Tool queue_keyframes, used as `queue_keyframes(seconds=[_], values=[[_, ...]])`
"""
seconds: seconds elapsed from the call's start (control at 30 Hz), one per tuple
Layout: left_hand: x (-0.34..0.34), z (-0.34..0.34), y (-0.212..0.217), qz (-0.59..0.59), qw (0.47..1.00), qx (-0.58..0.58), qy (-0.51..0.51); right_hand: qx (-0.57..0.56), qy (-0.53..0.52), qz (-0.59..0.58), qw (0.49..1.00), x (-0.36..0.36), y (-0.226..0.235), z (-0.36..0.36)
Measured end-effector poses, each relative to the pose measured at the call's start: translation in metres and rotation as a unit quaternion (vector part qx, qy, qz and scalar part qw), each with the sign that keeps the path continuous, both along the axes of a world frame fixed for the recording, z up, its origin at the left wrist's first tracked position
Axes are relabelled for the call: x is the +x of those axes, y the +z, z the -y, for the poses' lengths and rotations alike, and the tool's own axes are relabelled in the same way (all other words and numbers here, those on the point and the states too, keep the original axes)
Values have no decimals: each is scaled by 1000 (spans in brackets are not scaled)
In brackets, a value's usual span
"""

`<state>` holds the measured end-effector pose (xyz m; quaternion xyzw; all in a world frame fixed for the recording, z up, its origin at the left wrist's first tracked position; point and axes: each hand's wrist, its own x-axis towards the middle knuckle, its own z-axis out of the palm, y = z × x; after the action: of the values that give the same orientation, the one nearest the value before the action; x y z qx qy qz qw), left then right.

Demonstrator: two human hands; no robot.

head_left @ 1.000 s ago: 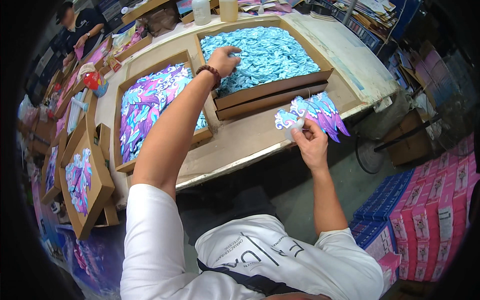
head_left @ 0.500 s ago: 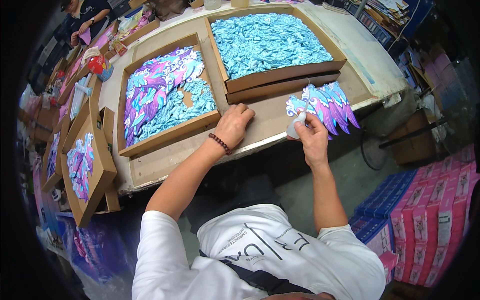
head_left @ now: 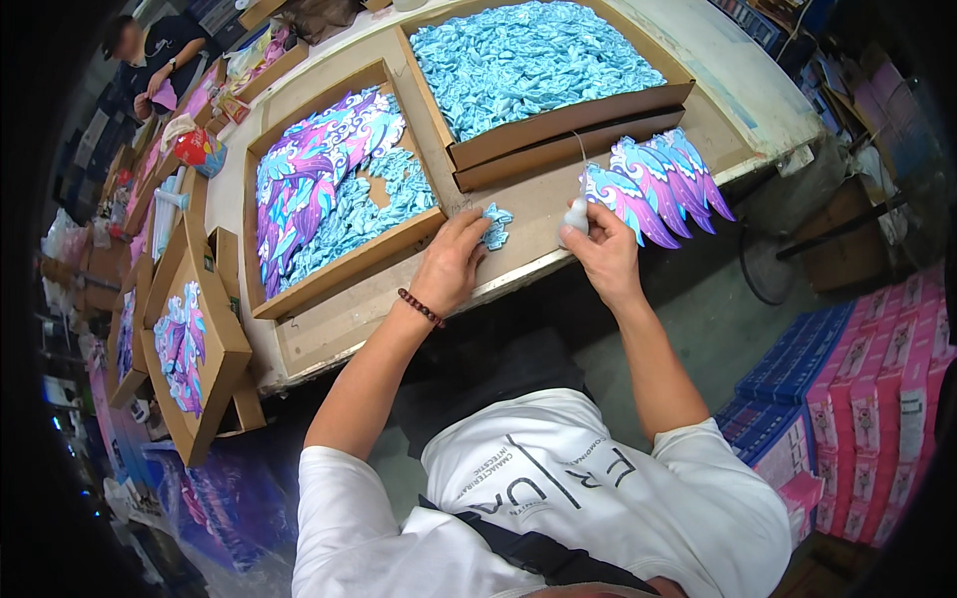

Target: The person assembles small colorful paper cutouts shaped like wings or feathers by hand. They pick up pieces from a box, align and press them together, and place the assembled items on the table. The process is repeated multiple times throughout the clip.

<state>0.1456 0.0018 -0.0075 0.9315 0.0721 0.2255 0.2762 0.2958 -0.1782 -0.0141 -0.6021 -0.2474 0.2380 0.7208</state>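
Note:
My left hand (head_left: 451, 261) is over the table's near edge with its fingers closed on a small light-blue leafy cut-out piece (head_left: 496, 227), which sticks out past the fingertips. My right hand (head_left: 604, 249) grips a small whitish squeeze bottle (head_left: 575, 215) with a long thin nozzle tilted upward. Just beyond that hand, several purple, blue and white wing-shaped pieces (head_left: 666, 189) lie overlapped at the table's edge. In front of my left hand stands a shallow cardboard tray (head_left: 349, 261) holding more wing-shaped pieces and light-blue pieces.
A larger cardboard tray (head_left: 578, 138) heaped with light-blue pieces stands farther back on the table (head_left: 768, 115). Tilted cardboard boxes (head_left: 221, 364) stand at the left. Pink and blue boxes (head_left: 857, 399) are stacked at lower right. Another person (head_left: 164, 65) works at far left.
My left hand has shifted slightly nearer, and the light-blue piece now shows at its fingertips. My right hand has moved a little left, with the bottle turned more upright.

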Motion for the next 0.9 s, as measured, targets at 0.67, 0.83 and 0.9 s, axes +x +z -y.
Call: queue_keyframes(seconds=[0.67, 0.83, 0.9], values=[[15, 15, 23, -60, 966, 251, -21, 51, 0, -22, 998, 4, -20, -20], [26, 11, 17, -46, 970, 234, -38, 54, -1, -30, 998, 4, -19, -20], [29, 13, 14, -64, 977, 200, -22, 40, -5, -15, 999, 5, -19, -19]])
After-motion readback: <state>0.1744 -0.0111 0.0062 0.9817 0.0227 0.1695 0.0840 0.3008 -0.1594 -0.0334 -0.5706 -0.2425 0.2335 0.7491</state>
